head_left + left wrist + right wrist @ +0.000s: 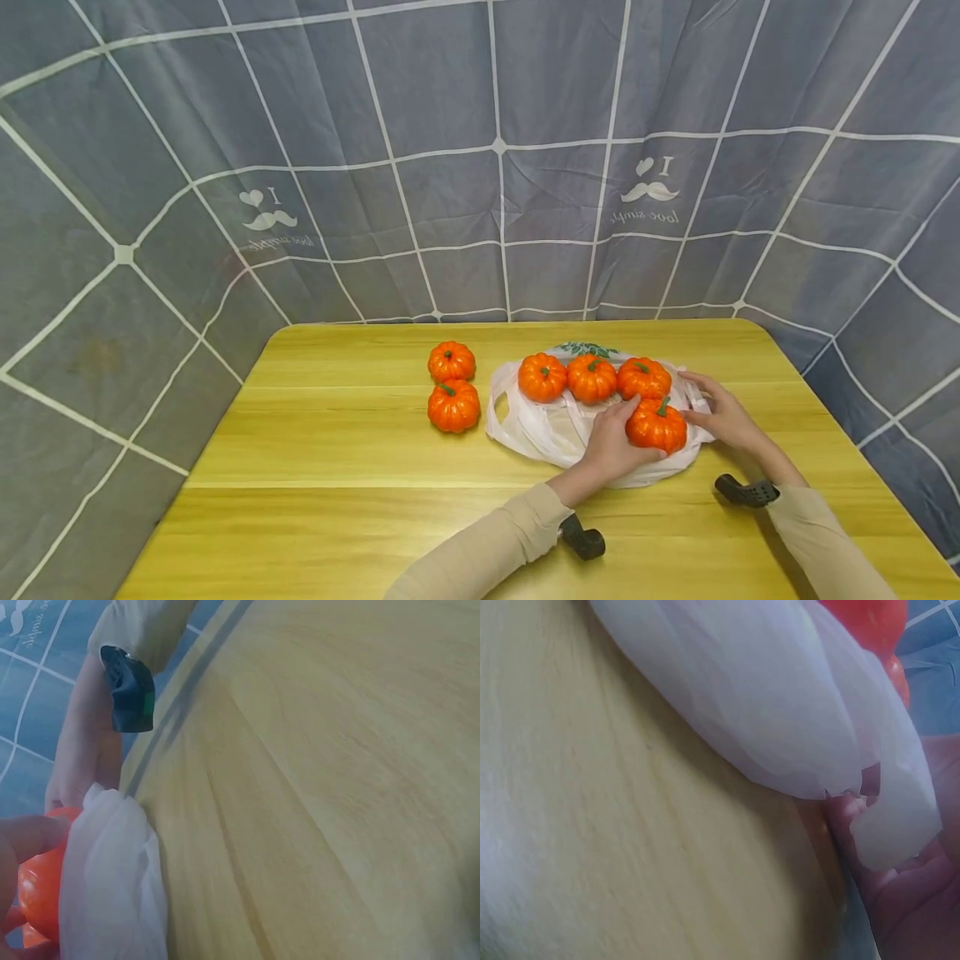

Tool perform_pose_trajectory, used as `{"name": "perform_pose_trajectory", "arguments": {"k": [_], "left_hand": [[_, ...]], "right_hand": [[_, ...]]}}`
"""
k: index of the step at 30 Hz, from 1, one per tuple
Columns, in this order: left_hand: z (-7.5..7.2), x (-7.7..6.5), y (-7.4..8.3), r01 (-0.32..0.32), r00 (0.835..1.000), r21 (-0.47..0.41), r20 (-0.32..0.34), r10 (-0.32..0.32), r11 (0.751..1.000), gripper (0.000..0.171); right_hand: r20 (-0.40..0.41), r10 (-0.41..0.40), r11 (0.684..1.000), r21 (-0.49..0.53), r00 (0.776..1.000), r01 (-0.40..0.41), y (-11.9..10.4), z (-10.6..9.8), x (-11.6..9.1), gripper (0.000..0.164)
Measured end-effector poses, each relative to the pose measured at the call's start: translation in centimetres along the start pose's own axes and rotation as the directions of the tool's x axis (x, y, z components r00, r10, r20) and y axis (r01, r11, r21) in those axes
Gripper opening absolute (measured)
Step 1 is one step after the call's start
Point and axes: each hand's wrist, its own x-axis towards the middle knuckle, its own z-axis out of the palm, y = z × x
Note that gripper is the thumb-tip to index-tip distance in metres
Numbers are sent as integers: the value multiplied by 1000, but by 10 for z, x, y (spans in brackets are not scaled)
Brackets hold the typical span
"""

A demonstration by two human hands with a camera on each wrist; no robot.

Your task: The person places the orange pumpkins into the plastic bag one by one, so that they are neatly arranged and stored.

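My left hand (617,442) holds an orange toy pumpkin (656,427) with a green stem, thumb at its front and fingers at its left side. The pumpkin is over the front right of a white plastic bag (551,421) lying on the table. Behind it, a row of three pumpkins rests on the bag: left (542,378), middle (592,380) and right (643,378). My right hand (722,413) is at the bag's right edge, fingers spread beside the held pumpkin. In the right wrist view, a loose flap of the bag (896,817) lies across that palm.
Two more pumpkins, a rear one (452,362) and a front one (453,407), sit left of the bag on the wooden table (322,467). A grey checked curtain (450,200) hangs behind the table and along both sides. Each wrist wears a black camera mount (581,537).
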Motion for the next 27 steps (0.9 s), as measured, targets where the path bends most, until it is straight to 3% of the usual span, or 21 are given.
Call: {"name": "perform_pose_trajectory", "arguments": {"k": [5, 11, 27], "left_hand": [[-8, -3, 2, 2, 1000, -1, 23, -2, 1000, 79], [-23, -7, 4, -38, 999, -54, -6, 38, 998, 72], [-82, -22, 5, -94, 995, -152, -44, 88, 984, 68]], "right_hand": [[-13, -8, 999, 43, 1000, 9, -1, 3, 0, 61], [-15, 11, 996, 89, 1000, -9, -1, 7, -3, 61], [-37, 59, 991, 121, 998, -54, 2, 8, -5, 61]]}}
